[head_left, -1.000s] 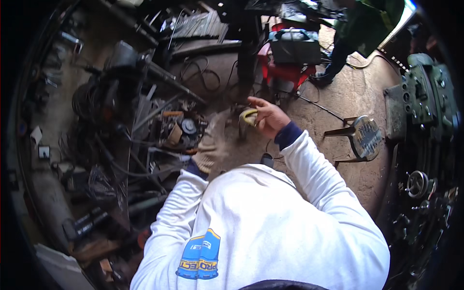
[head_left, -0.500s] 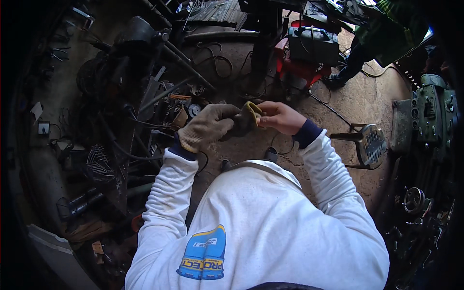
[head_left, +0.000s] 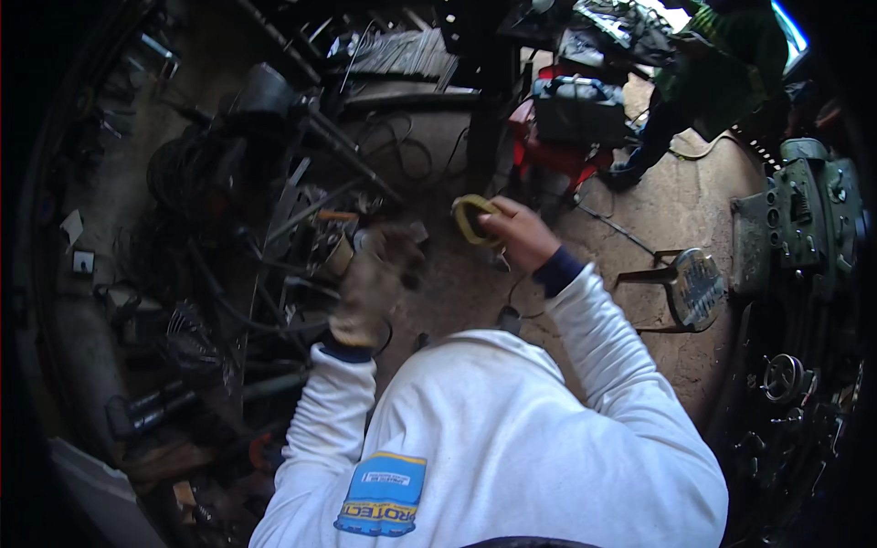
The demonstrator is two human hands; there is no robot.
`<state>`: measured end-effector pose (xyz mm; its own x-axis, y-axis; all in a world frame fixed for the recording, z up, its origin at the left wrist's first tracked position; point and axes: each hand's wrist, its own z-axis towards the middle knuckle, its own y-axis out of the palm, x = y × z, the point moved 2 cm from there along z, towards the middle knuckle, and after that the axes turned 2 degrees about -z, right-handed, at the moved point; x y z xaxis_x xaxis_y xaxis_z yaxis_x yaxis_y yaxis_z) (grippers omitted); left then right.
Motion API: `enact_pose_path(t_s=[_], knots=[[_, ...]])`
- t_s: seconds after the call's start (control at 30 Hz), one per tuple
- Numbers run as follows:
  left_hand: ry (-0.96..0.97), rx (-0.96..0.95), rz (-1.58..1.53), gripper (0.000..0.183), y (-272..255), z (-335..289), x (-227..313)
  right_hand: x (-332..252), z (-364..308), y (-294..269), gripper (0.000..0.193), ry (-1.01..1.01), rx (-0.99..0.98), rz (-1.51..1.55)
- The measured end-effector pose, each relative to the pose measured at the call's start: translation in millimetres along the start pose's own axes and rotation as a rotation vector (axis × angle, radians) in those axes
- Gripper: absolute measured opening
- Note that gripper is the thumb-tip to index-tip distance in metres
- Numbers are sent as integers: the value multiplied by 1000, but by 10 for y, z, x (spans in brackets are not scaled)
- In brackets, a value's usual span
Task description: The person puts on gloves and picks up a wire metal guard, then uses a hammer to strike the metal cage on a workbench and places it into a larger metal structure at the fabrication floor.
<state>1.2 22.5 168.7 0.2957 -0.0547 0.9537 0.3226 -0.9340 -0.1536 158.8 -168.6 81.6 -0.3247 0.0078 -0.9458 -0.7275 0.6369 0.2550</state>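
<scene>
My right hand (head_left: 521, 236) is bare and pinches a work glove (head_left: 468, 222) by its yellow-edged cuff. The cuff's round opening faces up, while the rest of the glove is dark and hard to make out. To the left, apart from it, is my left hand (head_left: 373, 285), wearing a grey-brown knitted glove. Motion smears its fingers, so their pose and anything in them cannot be made out. It is over the edge of the cluttered metal parts on the left.
A metal stool (head_left: 696, 290) stands at right, beside a green machine (head_left: 808, 215) with handwheels. Ahead, a grey box (head_left: 580, 114) rests on a red stand near a person in dark clothes (head_left: 703, 87). Cables (head_left: 402, 151) lie on the floor; pipes and scrap crowd the left.
My hands have come apart. The gloved left hand has dropped toward me and now blurs; the right hand keeps the glove cuff, which has turned more open to view.
</scene>
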Motion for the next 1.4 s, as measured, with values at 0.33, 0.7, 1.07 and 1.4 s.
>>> enact_pose_path(t_s=[0.33, 0.7, 1.07, 1.4], knots=[[-248, 48, 49, 25, 270, 107, -449, -17, -288, 490, 24, -429, 395, -621], [-206, 18, -348, 11, 597, 183, -40, 255, -353, 514, 21, -139, 139, -1043], [465, -414, 619, 22, 510, 22, -75, -93, -189, 237, 20, 166, 80, 487], [688, -301, 407, 17, 774, 8, 281, -181, -40, 411, 43, -519, 17, 434]])
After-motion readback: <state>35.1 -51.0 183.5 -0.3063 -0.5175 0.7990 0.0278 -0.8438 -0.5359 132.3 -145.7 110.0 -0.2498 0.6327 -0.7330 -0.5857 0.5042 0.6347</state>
